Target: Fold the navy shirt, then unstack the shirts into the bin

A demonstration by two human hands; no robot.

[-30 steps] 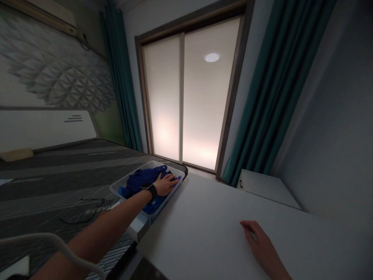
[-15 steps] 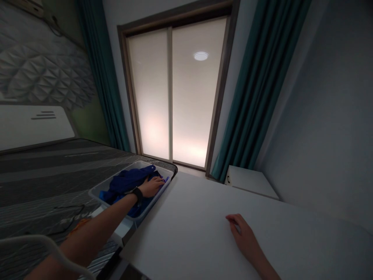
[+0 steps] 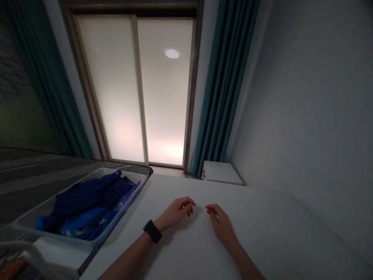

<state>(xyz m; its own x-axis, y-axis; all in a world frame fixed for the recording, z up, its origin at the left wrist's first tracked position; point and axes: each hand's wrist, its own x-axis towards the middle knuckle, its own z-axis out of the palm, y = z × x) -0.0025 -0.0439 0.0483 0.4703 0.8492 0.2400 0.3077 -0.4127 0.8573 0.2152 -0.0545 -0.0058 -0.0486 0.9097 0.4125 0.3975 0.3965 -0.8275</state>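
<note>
My left hand (image 3: 176,212), with a black watch (image 3: 152,231) on its wrist, hovers over or rests on the white tabletop (image 3: 186,252); contact is hard to tell. Its fingers are loosely bent and apart, with nothing in them. Facing it across a small gap is my right hand (image 3: 222,225), fingers softly curled and holding nothing visible. To the left, a translucent plastic bin (image 3: 116,223) holds a heap of dark blue clothes (image 3: 87,194) and a brighter blue garment (image 3: 84,225). A purple piece of cloth (image 3: 128,196) shows at the bin's right side.
The bin stands beside the table's left edge, next to a dark striped bed (image 3: 17,175). A blurred pale curved tube (image 3: 37,256) crosses the lower left corner. Beyond the table are a small white cabinet (image 3: 223,172), teal curtains (image 3: 224,85) and a frosted sliding door (image 3: 163,97).
My left hand has come out of the bin, visibly empty, and moved right over the tabletop beside my right hand. The view has turned right.
</note>
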